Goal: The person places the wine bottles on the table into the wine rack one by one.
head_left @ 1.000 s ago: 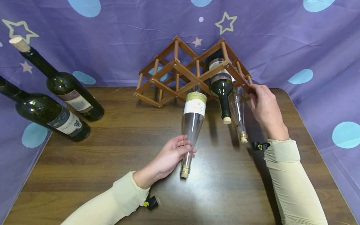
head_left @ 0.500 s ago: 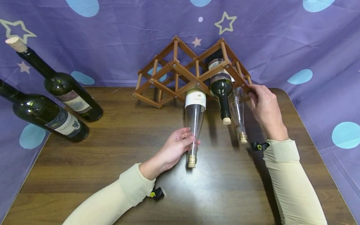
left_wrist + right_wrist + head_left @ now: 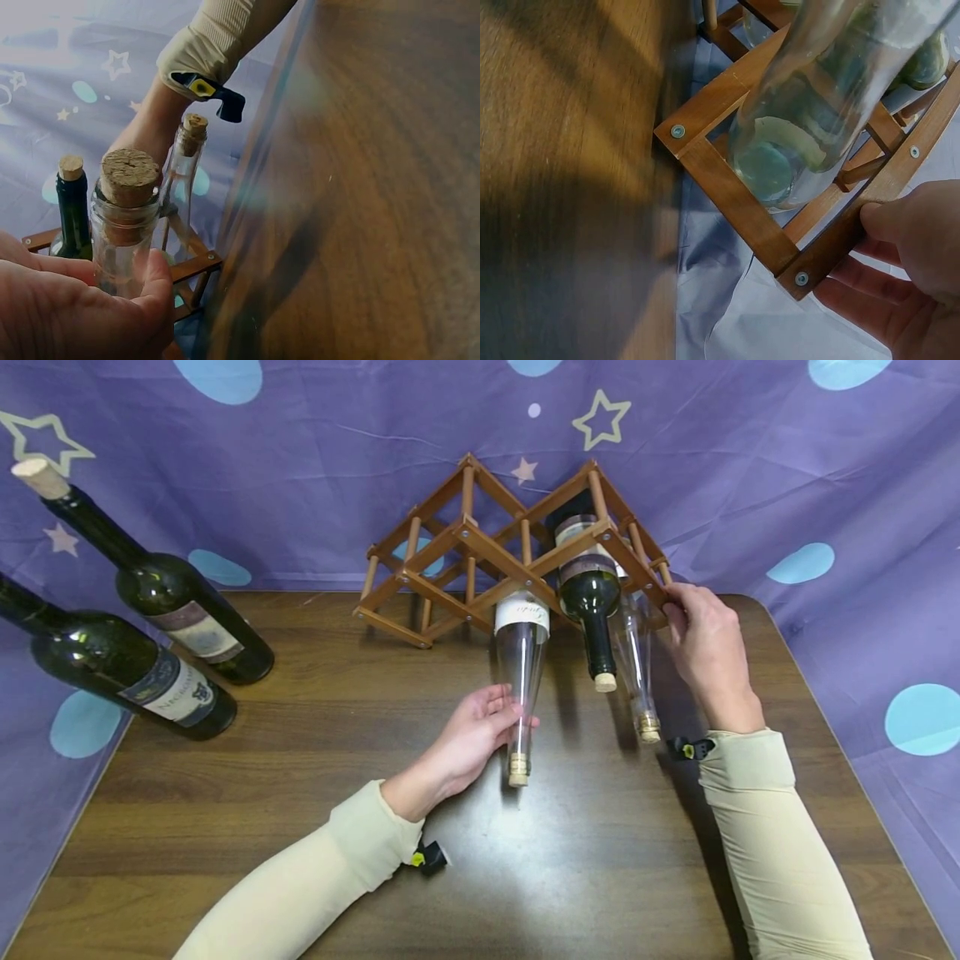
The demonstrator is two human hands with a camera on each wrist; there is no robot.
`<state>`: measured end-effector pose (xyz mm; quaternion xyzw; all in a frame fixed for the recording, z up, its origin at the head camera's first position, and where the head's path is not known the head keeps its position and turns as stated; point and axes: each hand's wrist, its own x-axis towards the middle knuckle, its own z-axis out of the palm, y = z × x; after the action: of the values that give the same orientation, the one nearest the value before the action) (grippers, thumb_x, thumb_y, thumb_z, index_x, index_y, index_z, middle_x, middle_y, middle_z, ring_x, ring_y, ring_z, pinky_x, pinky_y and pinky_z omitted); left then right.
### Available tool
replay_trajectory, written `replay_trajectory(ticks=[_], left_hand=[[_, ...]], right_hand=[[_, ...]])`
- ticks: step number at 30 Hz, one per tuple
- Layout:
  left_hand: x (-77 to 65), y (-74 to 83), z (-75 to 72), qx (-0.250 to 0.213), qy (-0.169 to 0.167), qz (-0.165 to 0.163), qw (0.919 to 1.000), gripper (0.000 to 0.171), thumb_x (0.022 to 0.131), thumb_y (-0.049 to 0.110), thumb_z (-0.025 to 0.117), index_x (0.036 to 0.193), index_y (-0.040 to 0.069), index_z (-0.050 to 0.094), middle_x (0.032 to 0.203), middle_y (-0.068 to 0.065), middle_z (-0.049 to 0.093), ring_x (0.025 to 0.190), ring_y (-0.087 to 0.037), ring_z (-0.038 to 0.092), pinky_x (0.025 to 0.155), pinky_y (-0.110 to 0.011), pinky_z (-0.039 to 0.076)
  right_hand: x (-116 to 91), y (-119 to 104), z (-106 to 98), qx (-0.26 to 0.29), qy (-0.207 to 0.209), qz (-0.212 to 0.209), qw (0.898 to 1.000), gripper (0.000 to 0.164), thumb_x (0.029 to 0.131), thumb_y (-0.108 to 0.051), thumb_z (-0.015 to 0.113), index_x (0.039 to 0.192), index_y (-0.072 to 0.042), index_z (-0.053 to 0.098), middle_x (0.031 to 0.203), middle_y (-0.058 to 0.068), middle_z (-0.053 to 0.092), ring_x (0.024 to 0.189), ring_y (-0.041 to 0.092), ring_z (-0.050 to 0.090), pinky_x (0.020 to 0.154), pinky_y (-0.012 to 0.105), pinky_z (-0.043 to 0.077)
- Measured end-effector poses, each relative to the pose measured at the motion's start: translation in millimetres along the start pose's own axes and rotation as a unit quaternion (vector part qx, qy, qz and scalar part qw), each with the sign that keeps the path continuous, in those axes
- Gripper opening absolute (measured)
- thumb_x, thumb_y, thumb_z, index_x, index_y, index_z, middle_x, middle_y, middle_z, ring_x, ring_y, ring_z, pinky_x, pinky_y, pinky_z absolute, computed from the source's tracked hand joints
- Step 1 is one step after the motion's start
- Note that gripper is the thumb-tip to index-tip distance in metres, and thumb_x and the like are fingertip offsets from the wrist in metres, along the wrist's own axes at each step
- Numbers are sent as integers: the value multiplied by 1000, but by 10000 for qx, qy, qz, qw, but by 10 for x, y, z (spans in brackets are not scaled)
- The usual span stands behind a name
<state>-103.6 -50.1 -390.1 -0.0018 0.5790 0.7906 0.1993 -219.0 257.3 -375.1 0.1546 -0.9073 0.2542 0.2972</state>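
My left hand (image 3: 472, 739) grips the neck of a clear glass wine bottle (image 3: 521, 652) with a white label and a cork. Its base end lies inside a middle lower opening of the wooden wine rack (image 3: 465, 533), and the corked neck points toward me. In the left wrist view the cork (image 3: 129, 178) rises above the curled fingers. My right hand (image 3: 707, 639) pinches the rack's right end, thumb on one side of a slat (image 3: 832, 240) and fingers on the other. A dark green bottle (image 3: 592, 593) and another clear bottle (image 3: 637, 660) lie in the rack's right part.
Two dark green corked bottles stand at the left of the wooden table (image 3: 300, 860), one with a pale landscape label (image 3: 191, 614) and one with a blue and white label (image 3: 142, 672). A purple curtain (image 3: 315, 460) with stars hangs right behind the rack.
My left hand has moved away from me and slightly right, sliding the clear bottle deeper into the rack, so less of its label shows. My right hand keeps its place on the rack.
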Motion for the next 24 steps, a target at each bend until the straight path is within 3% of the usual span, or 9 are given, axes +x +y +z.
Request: replay_trajectory(ticks=[14, 18, 24], left_hand=[[176, 47, -7, -24, 109, 33, 9999, 40, 102, 2, 50, 137, -10, 36, 127, -31, 51, 107, -38, 62, 94, -38, 51], [232, 53, -9, -97, 123, 59, 9999, 36, 102, 2, 49, 134, -10, 38, 126, -31, 51, 112, -45, 58, 92, -38, 52], [298, 56, -1, -244, 126, 91, 9996, 29, 103, 3, 49, 129, -9, 42, 111, -20, 56, 107, -43, 61, 86, -38, 55]], right_hand=[[9, -11, -13, -31, 12, 15, 10000, 22, 95, -2, 62, 115, 1, 69, 108, 18, 68, 99, 36, 64, 88, 48, 49], [7, -15, -8, -45, -11, 57, 10000, 22, 95, -2, 62, 116, 1, 69, 109, 18, 68, 99, 37, 63, 88, 48, 49], [-1, -23, -5, -48, -10, 83, 10000, 21, 96, -3, 61, 115, 0, 69, 110, 17, 68, 100, 37, 64, 87, 49, 49]])
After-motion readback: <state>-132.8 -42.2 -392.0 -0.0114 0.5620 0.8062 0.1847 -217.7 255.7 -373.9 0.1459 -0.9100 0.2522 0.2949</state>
